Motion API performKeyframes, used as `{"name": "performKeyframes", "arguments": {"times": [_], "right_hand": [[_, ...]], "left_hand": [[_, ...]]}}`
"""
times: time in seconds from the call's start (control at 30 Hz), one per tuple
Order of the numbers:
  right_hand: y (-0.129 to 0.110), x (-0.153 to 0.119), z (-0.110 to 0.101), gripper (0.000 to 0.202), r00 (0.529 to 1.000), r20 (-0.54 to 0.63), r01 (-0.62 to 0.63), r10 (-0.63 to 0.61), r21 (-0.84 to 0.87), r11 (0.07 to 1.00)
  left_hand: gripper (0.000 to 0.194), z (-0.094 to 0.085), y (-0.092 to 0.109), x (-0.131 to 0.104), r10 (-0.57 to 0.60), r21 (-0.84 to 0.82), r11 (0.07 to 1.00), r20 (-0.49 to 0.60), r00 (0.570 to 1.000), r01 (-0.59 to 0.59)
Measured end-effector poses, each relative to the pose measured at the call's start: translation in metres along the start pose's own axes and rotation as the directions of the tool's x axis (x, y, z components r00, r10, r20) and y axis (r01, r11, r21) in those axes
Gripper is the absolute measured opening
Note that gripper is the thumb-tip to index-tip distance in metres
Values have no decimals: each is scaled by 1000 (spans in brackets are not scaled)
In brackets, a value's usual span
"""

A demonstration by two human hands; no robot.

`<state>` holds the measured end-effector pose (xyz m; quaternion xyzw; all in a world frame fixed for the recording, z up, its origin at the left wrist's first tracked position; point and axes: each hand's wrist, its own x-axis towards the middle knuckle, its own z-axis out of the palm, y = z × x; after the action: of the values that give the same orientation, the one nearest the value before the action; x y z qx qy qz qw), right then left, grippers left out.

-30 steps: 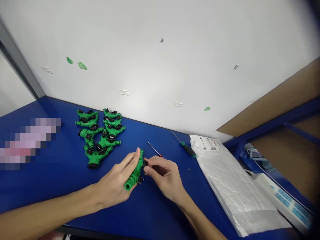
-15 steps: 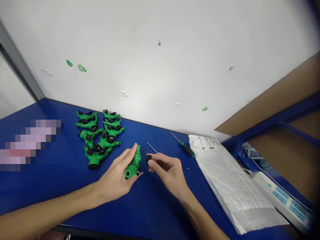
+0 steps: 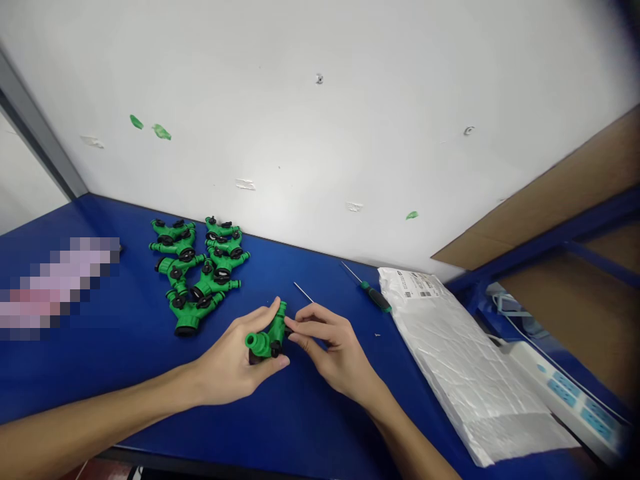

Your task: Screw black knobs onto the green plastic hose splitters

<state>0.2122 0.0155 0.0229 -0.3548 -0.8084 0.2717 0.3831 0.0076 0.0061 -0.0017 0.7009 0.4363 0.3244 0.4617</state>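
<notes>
My left hand [image 3: 240, 350] is wrapped round a green Y-shaped hose splitter [image 3: 274, 333], one open outlet facing me and a black valve knob low on its body. My right hand [image 3: 330, 340] is closed at the splitter's right side, its fingertips pinching a small black knob [image 3: 289, 330] against the body. Most of that knob is hidden by the fingers. Behind the right hand a thin metal shaft [image 3: 303, 292] sticks out on the blue table [image 3: 310, 427]; its other end is out of sight.
Several green splitters with black knobs [image 3: 193, 313] lie grouped at the left. To the right are a green-and-black screwdriver [image 3: 375, 297], a tiny screw [image 3: 377, 335], a silvery padded mailer [image 3: 450, 360] and a power strip [image 3: 565, 393]. A white wall [image 3: 280, 120] rises behind.
My right hand has brought the black knob left against the splitter. My left hand has tilted the splitter, so its near outlet points more to the left and the black valve knob faces me.
</notes>
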Motion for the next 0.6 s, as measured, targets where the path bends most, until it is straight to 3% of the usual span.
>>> {"name": "performKeyframes", "arguments": {"times": [0.1,0.17,0.37,0.6], "right_hand": [[1,-1,-2,27,993,45,109,-108,-39,993],[0,-1,-3,28,991,63,120,-117,-35,992],[-4,-1,2,19,990,-25,-132,137,146,980],[-2,-1,11,13,979,-137,-129,153,168,977]], "left_hand": [[80,-3,0,1,7,22,1000,44,999,-8],[81,-3,0,1,11,31,999,81,997,-14],[79,2,-2,-3,5,59,998,-9,1000,-5],[78,3,-1,-4,67,90,994,-58,996,-62]]}}
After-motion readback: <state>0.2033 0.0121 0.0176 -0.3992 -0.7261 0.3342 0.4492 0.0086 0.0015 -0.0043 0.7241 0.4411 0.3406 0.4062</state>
